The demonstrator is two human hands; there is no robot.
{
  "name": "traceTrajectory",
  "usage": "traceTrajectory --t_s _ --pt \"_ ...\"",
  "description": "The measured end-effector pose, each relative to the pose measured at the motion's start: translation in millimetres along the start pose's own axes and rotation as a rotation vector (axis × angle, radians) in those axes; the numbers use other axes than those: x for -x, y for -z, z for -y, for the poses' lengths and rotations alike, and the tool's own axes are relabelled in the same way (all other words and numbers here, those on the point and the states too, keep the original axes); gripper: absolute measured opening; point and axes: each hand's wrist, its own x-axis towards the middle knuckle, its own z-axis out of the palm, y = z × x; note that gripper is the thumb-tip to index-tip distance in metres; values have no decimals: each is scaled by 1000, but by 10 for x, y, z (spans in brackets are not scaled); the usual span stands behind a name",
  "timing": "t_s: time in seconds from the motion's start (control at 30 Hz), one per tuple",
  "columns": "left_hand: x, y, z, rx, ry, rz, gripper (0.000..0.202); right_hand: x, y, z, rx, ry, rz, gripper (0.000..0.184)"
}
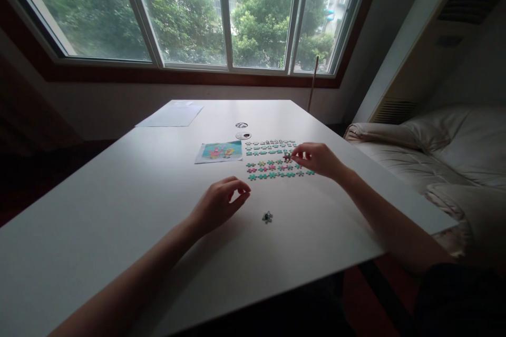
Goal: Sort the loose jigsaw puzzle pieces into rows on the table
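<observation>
Rows of small jigsaw puzzle pieces [272, 167], mostly turquoise with some pink and yellow, lie on the white table. Over the right part of these rows is my right hand [316, 159], its thumb and fingers pinched on a dark reddish puzzle piece [287, 157]. My left hand [221, 200] rests in front of the rows with thumb and fingertips brought together; nothing shows between them. Just right of it sits a lone dark-and-pale puzzle piece [268, 217], apart from both hands. A cartoon picture sheet [219, 152] lies left of the rows.
Behind the pieces are two round table fittings [243, 136]. White papers [169, 115] lie at the table's [118, 210] far left. A pale leather sofa [419, 147] stands to the right, with a tall air conditioner [411, 37] behind it. Windows span the back.
</observation>
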Motion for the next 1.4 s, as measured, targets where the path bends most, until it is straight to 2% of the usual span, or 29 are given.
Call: traceTrajectory --t_s 0.13,0.23,0.33,0.43,0.87,1.1,1.23,1.4 --pt "-9 -10 -3 -2 -12 0 13 34 299 -512 128 -218 219 22" --pt "-11 -10 -15 -2 -19 -1 14 131 434 -861 120 -363 393 24" --pt "-6 -9 -15 -4 -17 10 14 236 455 -1081 23 -434 518 25" --pt "-2 -9 -2 -5 -10 21 14 291 409 -1168 -93 -454 614 29" --pt "-11 -1 -19 -7 -9 14 15 279 351 -1182 -122 -446 686 29" --pt "-17 14 -8 -34 13 18 16 278 370 -1154 -90 -482 658 27" --pt "-14 35 103 -142 105 24 17 225 392 -1016 -30 -462 613 22" --pt "-24 45 397 -238 149 55 24 113 347 -668 -2 -341 534 24"
